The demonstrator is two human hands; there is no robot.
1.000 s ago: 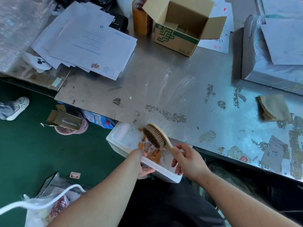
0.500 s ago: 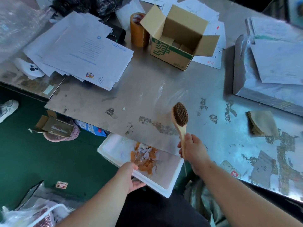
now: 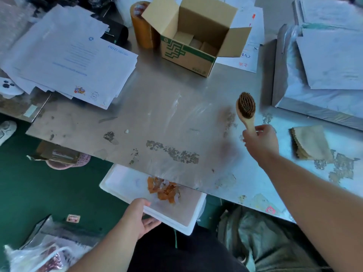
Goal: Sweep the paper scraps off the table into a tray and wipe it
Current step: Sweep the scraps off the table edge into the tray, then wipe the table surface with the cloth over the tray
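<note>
A white tray (image 3: 125, 185) sits half under the metal table's (image 3: 157, 118) near edge, with a small heap of orange and white paper scraps (image 3: 165, 190) in it. My left hand (image 3: 140, 216) grips the tray's near rim, thumb on top and fingers below. My right hand (image 3: 259, 140) holds a wooden brush (image 3: 246, 109) by its handle, raised above the table's right part with the bristles facing me. A folded beige cloth (image 3: 309, 142) lies on the table just right of that hand. One tiny white scrap (image 3: 126, 131) rests near the table's left edge.
A stack of printed papers (image 3: 74, 61) covers the far left. An open cardboard box (image 3: 196, 38) and a roll of brown tape (image 3: 142, 24) stand at the back. A wrapped grey block with sheets on it (image 3: 322, 75) fills the far right. Below lie a green floor, a pink basket (image 3: 68, 161) and plastic bags.
My right hand has lifted the brush out of the tray and carried it up and right over the table. The tray has stayed under the table edge in my left hand.
</note>
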